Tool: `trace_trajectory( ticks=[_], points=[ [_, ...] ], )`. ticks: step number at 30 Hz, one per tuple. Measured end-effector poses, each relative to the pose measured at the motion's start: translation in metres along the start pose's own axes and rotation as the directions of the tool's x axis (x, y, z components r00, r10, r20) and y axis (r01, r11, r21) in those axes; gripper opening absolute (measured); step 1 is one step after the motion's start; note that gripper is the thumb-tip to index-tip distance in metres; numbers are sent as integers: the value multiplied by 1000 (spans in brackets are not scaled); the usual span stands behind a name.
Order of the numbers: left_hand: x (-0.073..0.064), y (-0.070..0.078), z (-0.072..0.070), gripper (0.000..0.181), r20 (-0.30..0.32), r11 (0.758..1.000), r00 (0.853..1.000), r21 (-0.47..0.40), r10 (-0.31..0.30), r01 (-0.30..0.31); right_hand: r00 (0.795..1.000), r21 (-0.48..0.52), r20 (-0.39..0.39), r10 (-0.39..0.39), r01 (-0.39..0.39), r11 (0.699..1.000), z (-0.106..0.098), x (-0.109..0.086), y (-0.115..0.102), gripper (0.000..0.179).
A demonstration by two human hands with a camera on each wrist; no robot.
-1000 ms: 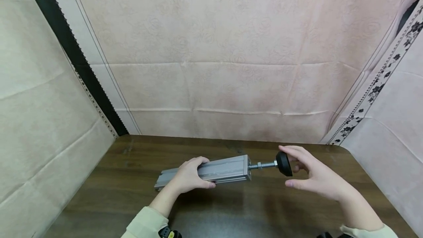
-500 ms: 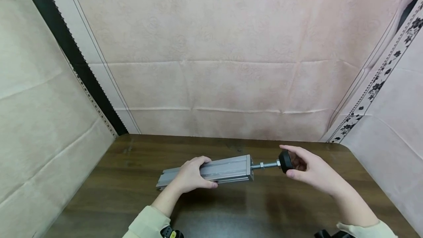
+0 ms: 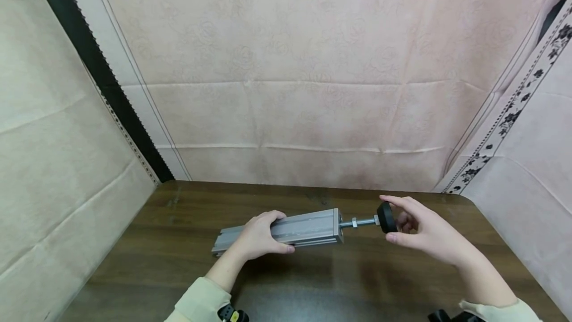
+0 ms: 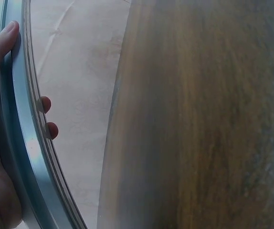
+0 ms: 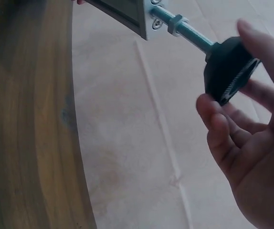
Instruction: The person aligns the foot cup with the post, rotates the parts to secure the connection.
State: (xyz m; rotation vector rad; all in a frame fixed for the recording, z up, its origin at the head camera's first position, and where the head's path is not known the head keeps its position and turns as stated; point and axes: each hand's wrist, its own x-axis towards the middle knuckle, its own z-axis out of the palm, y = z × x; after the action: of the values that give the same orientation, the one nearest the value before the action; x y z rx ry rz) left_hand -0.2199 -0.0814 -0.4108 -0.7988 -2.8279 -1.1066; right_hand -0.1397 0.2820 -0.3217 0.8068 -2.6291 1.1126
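A grey aluminium extrusion profile (image 3: 308,228) is held over the table, slanting slightly up to the right. My left hand (image 3: 256,237) grips it around the middle; the left wrist view shows the thumb (image 4: 8,36) on the near face and two fingertips (image 4: 50,129) past the far edge. From the profile's end plate (image 5: 151,19) a threaded rod (image 5: 196,38) with a hex nut (image 5: 176,25) sticks out. It ends in a black levelling foot (image 3: 386,217). My right hand (image 3: 431,230) holds the foot's rim between thumb and curled fingers, palm facing its base.
Beneath the hands is a dark brown wooden table (image 3: 313,282) with rounded far corners. Pale patterned cloth (image 3: 286,88) hangs behind it, and more cloth flanks both sides, with a black strip (image 3: 103,73) at the left.
The right hand's thumb and fingers have come in from apart to the rim of the levelling foot. The profile has shifted very slightly right with the left hand.
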Motion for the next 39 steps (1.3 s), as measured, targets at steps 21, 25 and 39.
trace_trajectory(
  ticks=[21,25,39],
  points=[
    [-2,0,-1,71,2,1000,1000,-9,-14,14,997,-21,-47,-59,58,998,-1,-2,-2,66],
    [-4,1,0,71,1,1000,1000,-15,-18,18,998,-49,-42,-53,51,997,-2,-2,-3,74],
    [-1,-2,1,71,-1,1000,1000,1,-1,1,996,-27,-16,-93,93,995,-1,-2,-1,63]
  ],
)
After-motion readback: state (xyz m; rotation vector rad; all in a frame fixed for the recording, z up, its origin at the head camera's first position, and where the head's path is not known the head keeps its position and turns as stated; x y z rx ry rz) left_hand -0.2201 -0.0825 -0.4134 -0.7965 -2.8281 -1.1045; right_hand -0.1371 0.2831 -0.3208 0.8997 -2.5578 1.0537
